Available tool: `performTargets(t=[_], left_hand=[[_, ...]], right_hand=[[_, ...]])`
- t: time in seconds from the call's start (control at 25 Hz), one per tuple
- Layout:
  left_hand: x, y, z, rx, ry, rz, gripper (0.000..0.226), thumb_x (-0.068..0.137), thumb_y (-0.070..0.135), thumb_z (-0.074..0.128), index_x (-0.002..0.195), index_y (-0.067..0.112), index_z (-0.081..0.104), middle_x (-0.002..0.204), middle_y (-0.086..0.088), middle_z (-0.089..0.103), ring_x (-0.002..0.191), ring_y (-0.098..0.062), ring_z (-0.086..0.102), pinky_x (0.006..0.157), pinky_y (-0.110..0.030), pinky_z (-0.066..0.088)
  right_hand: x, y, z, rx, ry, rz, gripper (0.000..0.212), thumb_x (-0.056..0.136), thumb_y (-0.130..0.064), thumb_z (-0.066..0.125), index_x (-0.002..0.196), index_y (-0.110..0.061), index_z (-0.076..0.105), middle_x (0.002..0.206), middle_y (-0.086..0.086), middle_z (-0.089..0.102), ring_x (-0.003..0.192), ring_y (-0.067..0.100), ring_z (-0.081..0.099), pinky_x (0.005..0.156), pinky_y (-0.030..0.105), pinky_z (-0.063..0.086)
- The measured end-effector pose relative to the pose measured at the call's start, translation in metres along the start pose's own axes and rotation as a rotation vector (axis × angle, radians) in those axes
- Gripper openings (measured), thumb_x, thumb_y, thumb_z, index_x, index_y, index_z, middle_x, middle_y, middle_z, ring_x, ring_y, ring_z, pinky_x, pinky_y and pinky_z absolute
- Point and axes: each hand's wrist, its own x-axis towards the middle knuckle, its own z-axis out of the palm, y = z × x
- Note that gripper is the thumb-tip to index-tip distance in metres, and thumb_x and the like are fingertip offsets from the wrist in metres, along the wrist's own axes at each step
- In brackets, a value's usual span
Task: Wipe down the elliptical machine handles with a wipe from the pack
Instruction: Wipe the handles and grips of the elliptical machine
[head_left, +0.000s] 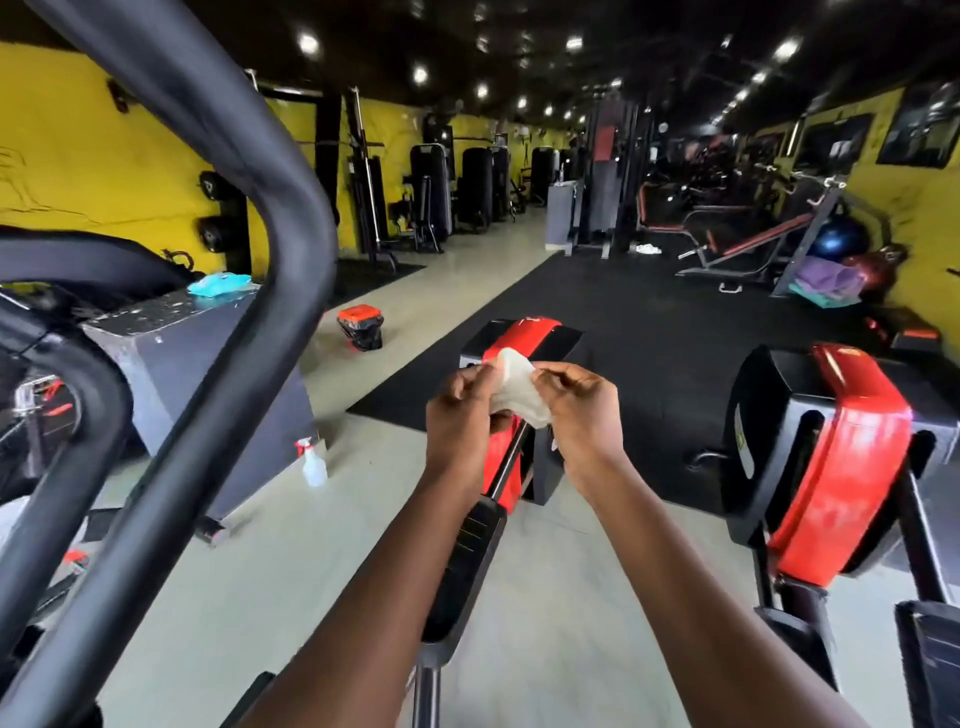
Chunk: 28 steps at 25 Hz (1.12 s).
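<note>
A crumpled white wipe (517, 389) is held between both hands in the middle of the view. My left hand (462, 415) pinches its left edge and my right hand (582, 410) pinches its right edge. The hands are raised in front of me, apart from the machine. A thick black curved elliptical handle (296, 208) sweeps from the top left down to the lower left. The teal wipe pack (218, 285) lies on a grey box behind that handle.
A clear spray bottle (313, 462) stands on the floor by the grey box (171, 358). A red and black machine housing (519, 343) sits just beyond my hands, and another (841, 457) stands at the right. A bagged orange bin (361, 325) sits on the floor.
</note>
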Motion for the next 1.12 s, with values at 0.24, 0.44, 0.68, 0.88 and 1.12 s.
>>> performTargets(t=[0.24,0.44,0.68,0.88,1.12], left_hand=[[0.086,-0.005,-0.011,-0.002,0.108,-0.005,0.012,0.088,0.003,0.065,0.08,0.012,0.066,0.075,-0.005,0.066,0.069,-0.014,0.062,0.056,-0.018,0.055],[0.168,-0.009,-0.022,-0.036,0.204,-0.014,0.015,0.091,0.006,0.061,0.103,0.0,0.067,0.09,-0.01,0.066,0.08,-0.019,0.062,0.05,-0.017,0.052],[0.22,0.013,-0.055,-0.009,0.366,0.056,0.011,0.091,0.011,0.058,0.085,0.01,0.067,0.069,-0.005,0.064,0.058,-0.014,0.06,0.047,-0.018,0.047],[0.247,0.035,-0.091,0.013,0.711,0.198,0.013,0.09,0.013,0.062,0.078,0.015,0.065,0.072,-0.003,0.064,0.063,-0.013,0.059,0.046,-0.016,0.047],[0.196,0.06,-0.09,0.226,0.967,0.387,0.016,0.088,0.006,0.064,0.079,0.019,0.063,0.07,0.001,0.063,0.06,-0.01,0.057,0.054,-0.018,0.045]], right_hand=[[0.078,0.031,0.05,0.018,-0.11,-0.008,0.016,0.093,-0.007,0.058,0.1,-0.019,0.065,0.099,0.002,0.069,0.09,0.018,0.065,0.081,0.033,0.055],[0.133,0.037,0.093,-0.29,-0.063,-0.27,0.014,0.09,-0.015,0.062,0.104,-0.016,0.068,0.1,-0.007,0.06,0.091,0.009,0.058,0.078,0.015,0.046],[0.181,0.042,0.171,-0.271,-0.509,-0.386,0.03,0.084,-0.015,0.07,0.113,-0.02,0.069,0.104,-0.01,0.067,0.092,0.004,0.063,0.085,0.018,0.049],[0.217,0.061,0.246,0.039,-0.901,-0.358,0.022,0.082,-0.008,0.07,0.103,-0.015,0.073,0.09,-0.007,0.073,0.079,0.006,0.066,0.078,0.021,0.053],[0.191,0.047,0.296,0.394,-1.233,-0.407,0.011,0.089,-0.019,0.066,0.099,-0.021,0.063,0.085,-0.007,0.069,0.077,0.004,0.064,0.072,0.022,0.049]])
